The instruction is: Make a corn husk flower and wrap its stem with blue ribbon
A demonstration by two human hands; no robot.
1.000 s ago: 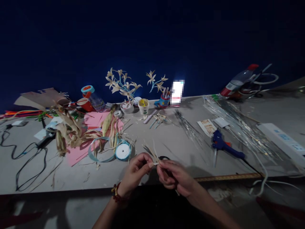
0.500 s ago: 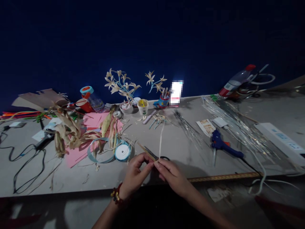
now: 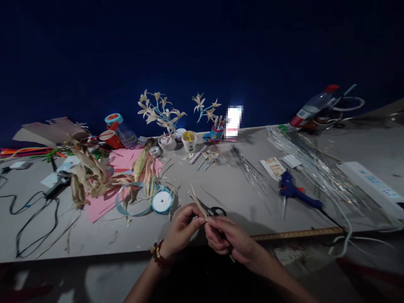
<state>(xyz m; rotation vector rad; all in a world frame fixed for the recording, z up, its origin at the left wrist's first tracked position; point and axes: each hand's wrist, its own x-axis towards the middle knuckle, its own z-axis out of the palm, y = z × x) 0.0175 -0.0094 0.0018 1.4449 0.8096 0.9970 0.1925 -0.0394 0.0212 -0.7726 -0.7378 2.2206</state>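
Both my hands meet at the near edge of the grey table, pinching a thin pale strip of dried husk that sticks up and to the left between them. My left hand, with a bead bracelet at the wrist, is closed on the strip's left side. Curled round the strip's lower end is my right hand. Black-handled scissors lie on the table just behind my fingers. A roll of light blue ribbon sits to the left of my hands.
Dried husks lie on pink paper at the left, black cables beyond them. Husk flowers, cups and a jar stand at the back. A blue glue gun, wires, a power strip and a bottle are at the right.
The long upright end of the strip seen half a second ago is gone; only a short piece now sticks up. My right hand has curled lower and nearer to me.
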